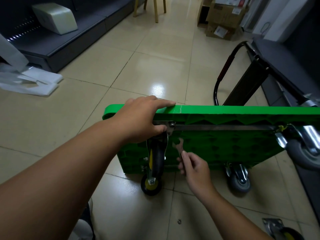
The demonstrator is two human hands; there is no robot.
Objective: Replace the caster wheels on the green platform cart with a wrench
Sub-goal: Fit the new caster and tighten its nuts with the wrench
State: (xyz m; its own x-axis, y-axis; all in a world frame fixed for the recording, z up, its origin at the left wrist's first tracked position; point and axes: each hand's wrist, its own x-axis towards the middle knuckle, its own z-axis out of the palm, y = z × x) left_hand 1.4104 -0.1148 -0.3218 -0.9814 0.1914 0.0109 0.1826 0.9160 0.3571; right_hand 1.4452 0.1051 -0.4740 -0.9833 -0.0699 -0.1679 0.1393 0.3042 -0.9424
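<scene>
Green plastic fills the foreground: the green platform cart (225,146) stands on its long side on a beige tiled floor (147,63), its ribbed underside turned toward the person. Its black folding handle (223,70) juts away at the far right.

The left hand (142,116) reaches in on a long, nearly straight arm and clasps the cart's upper edge. Its fingers lie over the top with the forefinger stretched along the rim. The thumb is tucked underneath against the metal mounting plate (168,126) of a black-and-yellow caster (156,158).

The right hand (194,168), lower and apart from the left, has its wrist bent upward. Its thumb and curled fingers pinch the shank of a small flat wrench (180,146). The tool's open end points up, close in front of the green ribs, just right of that caster.

A second black-and-yellow wheel (151,185) sits at floor level below. Two grey casters (239,179) are mounted at the cart's right end. A metal bar (225,127) runs across the underside between the upper wheels.

On the tiles at lower right lies a loose caster (284,231), only partly in view.
</scene>
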